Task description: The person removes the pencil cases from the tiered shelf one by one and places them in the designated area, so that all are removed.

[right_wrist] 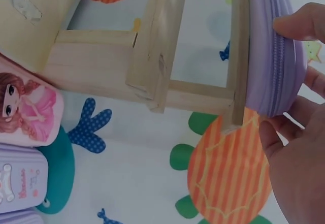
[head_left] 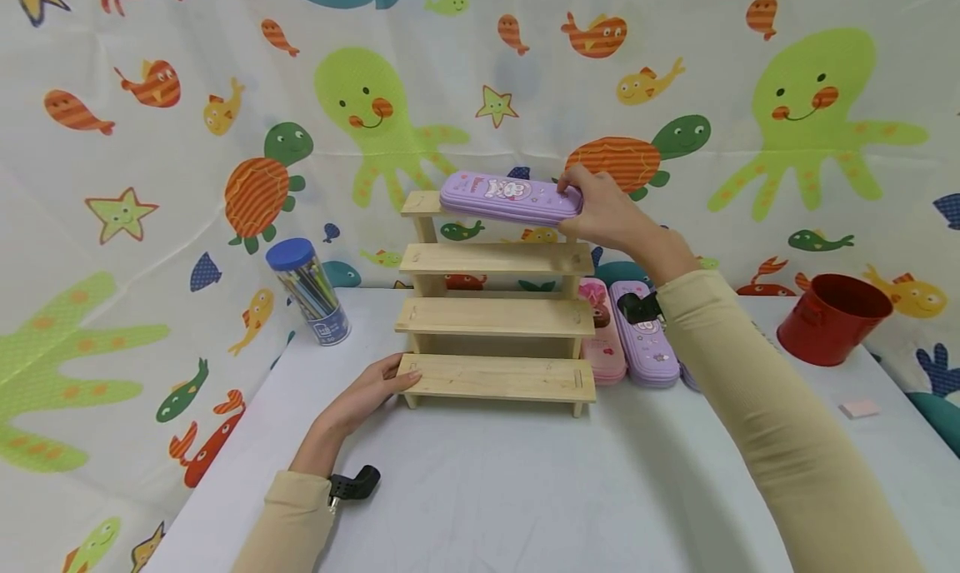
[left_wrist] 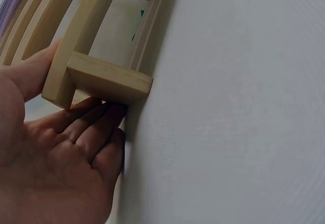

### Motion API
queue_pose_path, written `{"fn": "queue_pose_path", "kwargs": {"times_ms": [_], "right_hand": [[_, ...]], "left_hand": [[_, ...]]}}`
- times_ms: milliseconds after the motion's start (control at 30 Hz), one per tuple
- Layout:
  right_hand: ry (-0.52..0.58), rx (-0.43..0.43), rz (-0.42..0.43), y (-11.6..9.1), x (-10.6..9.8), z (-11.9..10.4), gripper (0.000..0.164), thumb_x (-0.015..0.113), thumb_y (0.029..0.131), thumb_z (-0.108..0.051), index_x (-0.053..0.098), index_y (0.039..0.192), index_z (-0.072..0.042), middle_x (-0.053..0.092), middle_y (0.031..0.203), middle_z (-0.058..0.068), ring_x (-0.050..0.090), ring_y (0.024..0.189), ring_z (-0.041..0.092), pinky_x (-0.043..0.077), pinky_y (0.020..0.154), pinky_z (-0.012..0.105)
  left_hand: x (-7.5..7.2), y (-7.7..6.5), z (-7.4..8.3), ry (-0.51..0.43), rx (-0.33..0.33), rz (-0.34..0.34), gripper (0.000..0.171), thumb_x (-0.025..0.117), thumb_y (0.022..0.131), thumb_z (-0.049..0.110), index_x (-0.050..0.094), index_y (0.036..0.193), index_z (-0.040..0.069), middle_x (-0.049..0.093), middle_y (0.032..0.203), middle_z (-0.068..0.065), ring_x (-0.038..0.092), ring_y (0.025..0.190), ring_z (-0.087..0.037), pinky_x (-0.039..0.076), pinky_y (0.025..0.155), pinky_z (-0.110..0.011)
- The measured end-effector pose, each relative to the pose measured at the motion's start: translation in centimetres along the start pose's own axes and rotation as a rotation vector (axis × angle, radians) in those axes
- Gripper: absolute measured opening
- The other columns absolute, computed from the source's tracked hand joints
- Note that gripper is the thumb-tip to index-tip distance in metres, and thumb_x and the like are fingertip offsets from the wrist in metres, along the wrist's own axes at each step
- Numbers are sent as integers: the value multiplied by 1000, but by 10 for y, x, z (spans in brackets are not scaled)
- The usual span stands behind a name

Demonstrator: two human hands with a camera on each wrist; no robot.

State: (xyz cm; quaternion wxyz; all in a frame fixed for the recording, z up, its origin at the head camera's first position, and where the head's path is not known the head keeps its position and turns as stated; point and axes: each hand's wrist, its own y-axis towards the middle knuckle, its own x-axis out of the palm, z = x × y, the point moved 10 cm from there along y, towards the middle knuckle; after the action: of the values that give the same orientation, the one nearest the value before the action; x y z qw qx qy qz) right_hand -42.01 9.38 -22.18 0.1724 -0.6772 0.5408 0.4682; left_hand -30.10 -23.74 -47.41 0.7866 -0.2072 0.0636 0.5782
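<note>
A wooden four-step shelf (head_left: 495,315) stands mid-table. My left hand (head_left: 375,383) holds the left end of its lowest step; in the left wrist view the thumb lies on the board and the fingers (left_wrist: 96,132) reach under it. Up at the top step, my right hand (head_left: 603,211) grips the right end of a purple zippered pencil case (head_left: 510,198) with a white cartoon figure on its lid. That case lies along the top step, its right end near the step's right end. The right wrist view shows the thumb (right_wrist: 299,25) on one side of the zipper and the fingers on the other.
Right of the shelf lie a pink pencil case (head_left: 606,348) and a purple one (head_left: 651,361), partly behind my right arm. A red bucket (head_left: 825,323) and a pink eraser (head_left: 859,409) are farther right. A blue-lidded jar of pens (head_left: 309,294) stands left.
</note>
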Motion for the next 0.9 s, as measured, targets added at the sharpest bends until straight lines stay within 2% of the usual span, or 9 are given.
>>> {"fn": "queue_pose_path", "kwargs": {"times_ms": [100,233,333,500,900], "right_hand": [[-25,-9,-7,-1,0,-2,56,69,80,-26,48,131,-14,54,133,14,39,120,32,42,95,48],[-43,-77,-4,-4,-2,-8,57,75,79,-27,51,129,-11,56,133,14,45,117,32,42,97,47],[-56,-115,11,-10,-5,-12,54,77,78,-26,53,125,-10,59,127,14,50,110,31,43,93,44],[-102,-126,57,-24,-14,-10,50,77,76,-25,57,119,-11,63,114,13,53,99,29,40,83,39],[-131,-134,100,-50,-25,6,50,79,76,-24,59,119,-9,64,108,14,52,95,29,41,81,39]], "left_hand": [[1,1,0,-4,5,-3,77,61,97,43,29,155,6,41,156,-16,32,148,-34,19,123,-56],[2,1,1,-5,5,-3,77,62,96,43,29,155,5,42,156,-16,33,148,-33,19,123,-55],[2,1,1,-2,-1,1,78,62,96,43,28,155,4,40,156,-16,32,148,-33,19,123,-54],[1,0,2,3,-3,-1,79,61,97,44,27,156,4,36,159,-17,27,150,-34,17,123,-55],[1,-2,3,5,-11,-7,81,61,96,45,25,156,4,28,162,-18,18,153,-36,15,123,-57]]}}
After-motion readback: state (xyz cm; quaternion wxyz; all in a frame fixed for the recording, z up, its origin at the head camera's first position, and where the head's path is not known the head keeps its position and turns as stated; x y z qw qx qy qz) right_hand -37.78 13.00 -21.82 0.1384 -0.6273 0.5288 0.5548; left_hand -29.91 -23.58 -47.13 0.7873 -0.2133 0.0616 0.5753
